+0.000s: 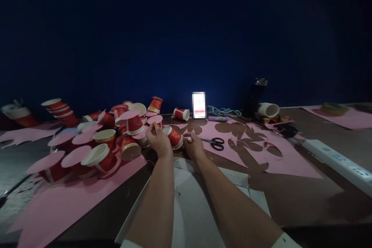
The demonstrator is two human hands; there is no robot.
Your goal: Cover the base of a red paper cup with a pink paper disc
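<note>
Red paper cup [174, 137] lies tipped just below frame centre, presumably for easy reach, while my feed shows the left hand [158, 140] pinching a small yellow piece [155, 124] and the right hand [194, 147] gripping a white-and-orange object [190, 139].

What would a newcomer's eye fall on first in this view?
The glowing, pixelated white rectangle would probably come first, upright at the foot of the dark blue backdrop. Next is the jumble of red paper cups and pink discs left of the left hand. Black-handled scissors lie just right of the right hand, by cut-up pink paper.
</note>
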